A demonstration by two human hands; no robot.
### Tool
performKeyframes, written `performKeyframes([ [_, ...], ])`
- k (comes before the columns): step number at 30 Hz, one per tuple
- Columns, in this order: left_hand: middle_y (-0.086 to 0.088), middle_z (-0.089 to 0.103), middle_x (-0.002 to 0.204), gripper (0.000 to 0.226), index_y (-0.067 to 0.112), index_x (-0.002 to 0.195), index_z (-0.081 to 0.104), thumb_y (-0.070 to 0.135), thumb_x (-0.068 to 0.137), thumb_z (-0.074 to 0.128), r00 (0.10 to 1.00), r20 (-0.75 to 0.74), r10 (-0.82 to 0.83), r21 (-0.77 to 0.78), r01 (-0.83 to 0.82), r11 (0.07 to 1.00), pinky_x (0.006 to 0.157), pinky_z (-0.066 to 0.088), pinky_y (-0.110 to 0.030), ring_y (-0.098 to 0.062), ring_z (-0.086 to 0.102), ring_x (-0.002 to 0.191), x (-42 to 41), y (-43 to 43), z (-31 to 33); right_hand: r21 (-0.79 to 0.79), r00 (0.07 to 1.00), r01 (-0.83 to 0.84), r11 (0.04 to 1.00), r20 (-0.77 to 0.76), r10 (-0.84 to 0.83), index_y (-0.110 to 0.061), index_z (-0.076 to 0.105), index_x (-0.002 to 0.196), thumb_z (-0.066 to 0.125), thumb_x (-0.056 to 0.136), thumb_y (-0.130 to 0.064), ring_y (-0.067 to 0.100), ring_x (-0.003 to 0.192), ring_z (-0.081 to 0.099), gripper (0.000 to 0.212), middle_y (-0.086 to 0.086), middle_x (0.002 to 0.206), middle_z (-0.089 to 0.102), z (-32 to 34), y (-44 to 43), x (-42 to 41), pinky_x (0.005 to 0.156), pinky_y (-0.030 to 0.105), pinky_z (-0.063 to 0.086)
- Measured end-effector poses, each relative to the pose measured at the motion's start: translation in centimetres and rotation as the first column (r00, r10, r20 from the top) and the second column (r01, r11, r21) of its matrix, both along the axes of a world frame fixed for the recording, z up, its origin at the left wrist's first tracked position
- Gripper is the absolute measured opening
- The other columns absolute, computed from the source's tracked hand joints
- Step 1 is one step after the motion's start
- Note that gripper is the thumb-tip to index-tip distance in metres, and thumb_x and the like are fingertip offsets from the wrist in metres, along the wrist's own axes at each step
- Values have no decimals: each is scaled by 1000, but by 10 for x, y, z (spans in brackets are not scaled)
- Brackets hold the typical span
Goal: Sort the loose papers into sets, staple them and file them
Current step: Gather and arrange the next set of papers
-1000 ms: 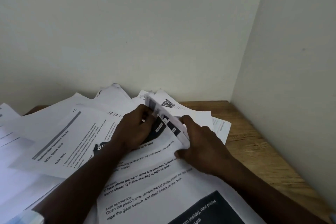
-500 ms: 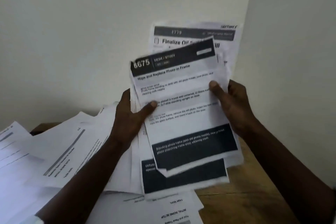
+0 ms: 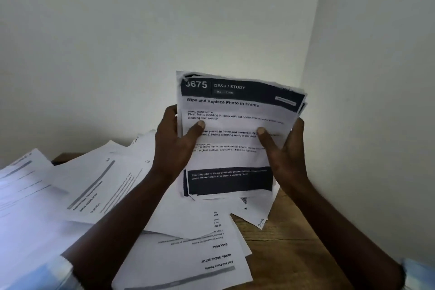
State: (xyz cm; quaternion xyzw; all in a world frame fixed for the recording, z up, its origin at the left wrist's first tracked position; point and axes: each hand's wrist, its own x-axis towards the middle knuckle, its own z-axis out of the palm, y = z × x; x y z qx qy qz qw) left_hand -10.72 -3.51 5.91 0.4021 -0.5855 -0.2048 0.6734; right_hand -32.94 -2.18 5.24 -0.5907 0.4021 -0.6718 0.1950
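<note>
Set of sheets (image 3: pixel 235 125) held upright between both hands, long axis vertical, above the table's (image 3: pixel 294 254) far right corner. Left hand (image 3: pixel 171 146) grasps its left edge, right hand (image 3: pixel 286 148) its right edge, thumbs on the front page. Thin limp printed paper, top edges ragged (probably needs squaring). Loose papers (image 3: pixel 94 186) sprawl lower left, nearer the left hand.

The head camera looks forward and down, close over a wooden desk (image 3: pixel 289 254) corner.
</note>
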Motion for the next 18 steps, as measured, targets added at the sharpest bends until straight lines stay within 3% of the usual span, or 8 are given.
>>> performKeyframes([
  [5, 2, 75, 107, 18, 16, 112, 66, 18, 95, 72, 998, -61, 16, -19, -17, 1000, 83, 63, -43, -15, 74, 94, -6, -6, 13, -56, 998, 61, 997, 11, -61, -15, 56, 127, 69, 99, -23, 5, 101, 70, 31, -7, 114, 69, 14, -8, 2, 88, 32, 61],
  [9, 0, 74, 106, 15, 14, 110, 62, 16, 98, 70, 979, -205, 15, 7, -14, 1000, 74, 61, -31, -12, 74, 90, -7, -1, 9, -97, 993, 61, 993, 108, -51, -19, 54, 128, 70, 98, -25, 7, 102, 70, 34, -7, 115, 69, 10, -4, 6, 82, 24, 60],
  [11, 2, 75, 109, 23, 17, 114, 61, 19, 95, 74, 989, -149, -10, 115, 27, 993, 80, 62, -37, -13, 74, 93, -8, 5, -14, -34, 995, 45, 998, 88, -42, -27, 51, 129, 69, 98, -27, -4, 103, 67, 36, -16, 117, 66, -17, -1, 9, 80, 16, 57],
  [14, 3, 76, 114, 34, 22, 119, 66, 26, 88, 76, 993, -109, -41, 230, 65, 971, 92, 61, -49, -18, 74, 103, -11, 9, -38, 42, 998, 39, 998, 45, -41, -32, 53, 132, 66, 100, -26, -12, 109, 61, 35, -20, 122, 65, -51, -1, 13, 91, 13, 51],
  [18, 4, 74, 117, 28, 19, 124, 64, 18, 97, 71, 994, -107, -2, 137, 17, 991, 89, 62, -41, -16, 72, 104, -17, 7, -22, -29, 993, 78, 997, 91, -75, -27, 56, 126, 66, 100, -22, -6, 106, 64, 28, -16, 117, 67, -32, -1, 13, 87, 12, 51],
])
